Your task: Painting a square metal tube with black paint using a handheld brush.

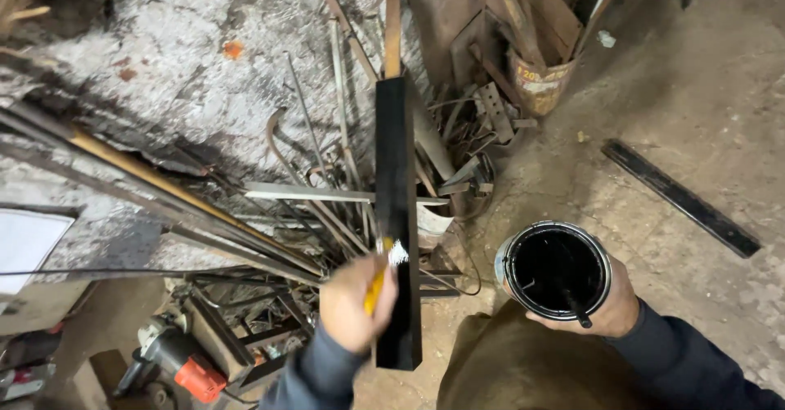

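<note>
My left hand [350, 305] grips a paintbrush [384, 269] with a yellow handle; its pale bristles touch the left face of a tall black square metal post [397, 173] standing upright in front of me. To the right of the post, my right hand [615, 305] holds a round tin of black paint [557, 268] from below. The tin is open, and a dark stick rests inside it.
Metal rods, bars and scrap [245, 214] lean against a rough whitewashed wall behind the post. An orange and grey angle grinder [176, 359] lies at the lower left. A rusty can of scraps [538, 83] stands at the back. A black flat bar [680, 197] lies on the concrete floor at right.
</note>
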